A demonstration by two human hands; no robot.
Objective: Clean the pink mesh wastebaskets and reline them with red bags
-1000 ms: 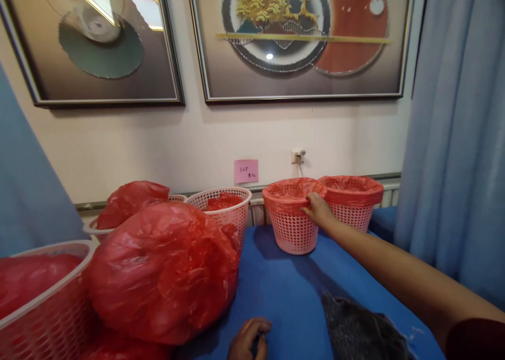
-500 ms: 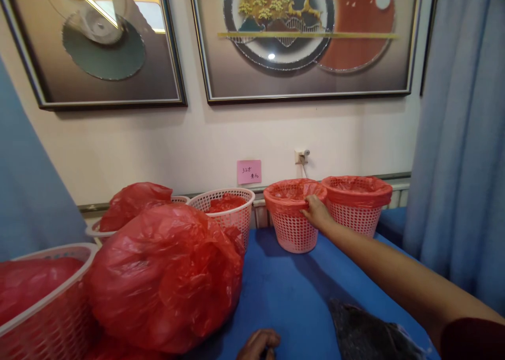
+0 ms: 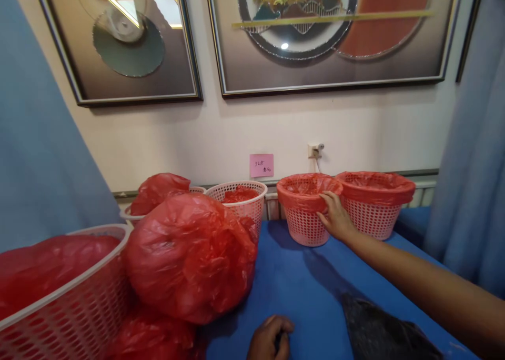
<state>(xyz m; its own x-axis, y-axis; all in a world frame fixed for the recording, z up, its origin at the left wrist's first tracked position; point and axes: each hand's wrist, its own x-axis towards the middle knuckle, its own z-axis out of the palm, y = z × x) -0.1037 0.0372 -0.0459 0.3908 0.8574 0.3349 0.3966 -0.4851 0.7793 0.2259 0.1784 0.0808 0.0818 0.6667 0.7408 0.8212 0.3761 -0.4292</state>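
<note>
My right hand (image 3: pixel 336 216) reaches across from the right side, its thumb and fingers apart. The fingertips are at the near right side of a pink mesh basket (image 3: pixel 305 228) lined with a red plastic bag (image 3: pixel 303 202) folded over the rim; whether they touch it I cannot tell. At the bottom middle, my left hand (image 3: pixel 271 339) rests low over the blue surface with its fingers curled. A dark patch shows between those fingers, too unclear to name. Right of that hand lies a dark grey piece of cloth (image 3: pixel 386 331) with a frayed edge.
Another red-lined basket (image 3: pixel 371 218) stands at the back right. A big puffed red bag (image 3: pixel 189 260) sits on the left, among more baskets (image 3: pixel 100 291) holding red bags. All this is on a blue-covered table (image 3: pixel 315 297) by a wall with a pink note (image 3: pixel 261 165) and a socket (image 3: pixel 314 151).
My right hand has opened from its grip on the lined basket's rim and drawn slightly off it. The view has shifted a little to the left. My left hand shows more fully, still curled.
</note>
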